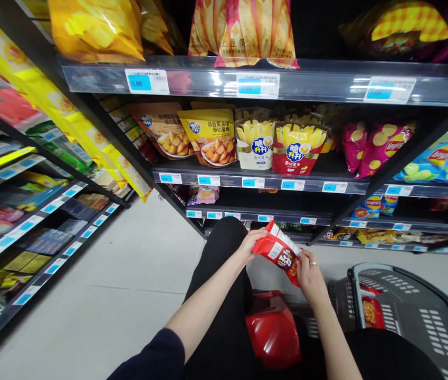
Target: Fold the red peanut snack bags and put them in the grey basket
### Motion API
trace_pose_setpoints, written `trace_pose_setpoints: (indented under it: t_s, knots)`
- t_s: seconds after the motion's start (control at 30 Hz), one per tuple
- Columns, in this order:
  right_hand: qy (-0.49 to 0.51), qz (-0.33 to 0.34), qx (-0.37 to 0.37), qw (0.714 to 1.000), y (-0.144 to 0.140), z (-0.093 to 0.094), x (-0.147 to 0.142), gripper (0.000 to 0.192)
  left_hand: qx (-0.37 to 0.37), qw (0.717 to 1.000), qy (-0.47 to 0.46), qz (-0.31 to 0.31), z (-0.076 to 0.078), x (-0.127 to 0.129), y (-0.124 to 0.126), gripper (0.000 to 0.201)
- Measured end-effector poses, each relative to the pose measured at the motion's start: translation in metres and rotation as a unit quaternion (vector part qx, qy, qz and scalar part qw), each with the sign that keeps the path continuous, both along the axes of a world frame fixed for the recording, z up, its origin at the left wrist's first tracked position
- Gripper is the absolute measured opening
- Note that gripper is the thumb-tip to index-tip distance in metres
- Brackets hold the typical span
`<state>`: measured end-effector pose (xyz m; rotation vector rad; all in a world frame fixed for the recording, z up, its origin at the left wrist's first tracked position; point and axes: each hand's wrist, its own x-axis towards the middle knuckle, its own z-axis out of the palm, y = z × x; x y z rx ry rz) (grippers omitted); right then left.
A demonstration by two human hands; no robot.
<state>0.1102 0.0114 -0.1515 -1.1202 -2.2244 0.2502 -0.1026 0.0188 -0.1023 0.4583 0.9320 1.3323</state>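
A red snack packet [280, 252] is held low in front of me, over my black-trousered legs. My left hand [250, 244] grips its upper left edge. My right hand [310, 273], a ring on one finger, holds its lower right end. Both hands are below the store shelves [259, 182], where a red fries-style bag [297, 149] and a white one [255, 143] stand side by side next to yellow bags [211, 136].
A dark shopping basket [409, 309] with red snack packs inside sits on the floor at my right. A red stool [273, 331] is beneath me. More shelving [29, 221] lines the left side, with pale floor [129, 285] between.
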Motion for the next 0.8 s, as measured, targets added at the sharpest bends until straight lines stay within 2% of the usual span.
trace_pose_setpoints:
  t_s: [0.07, 0.2, 0.43, 0.67, 0.8]
  knots:
    - [-0.036, 0.002, 0.008, 0.999, 0.000, -0.001, -0.002, 0.018, -0.002, 1.000, 0.001, 0.002, -0.001, 0.000, 0.000, 0.021]
    - [-0.081, -0.040, -0.036, 0.995, 0.000, -0.004, -0.003, 0.015, -0.004, 1.000, 0.004, -0.013, 0.000, 0.002, -0.001, 0.018]
    - [0.011, -0.007, -0.072, 0.997, 0.010, -0.002, 0.009, 0.021, -0.013, 1.000, -0.004, -0.016, 0.004, 0.003, -0.002, 0.026]
    - [0.002, 0.006, -0.072, 0.997, 0.004, 0.004, 0.003, 0.011, -0.029, 0.999, 0.005, 0.029, 0.004, 0.002, -0.001, 0.021]
    - [0.003, -0.026, -0.091, 0.995, 0.001, 0.003, 0.001, 0.010, -0.018, 1.000, 0.016, 0.012, 0.003, 0.005, -0.003, 0.021]
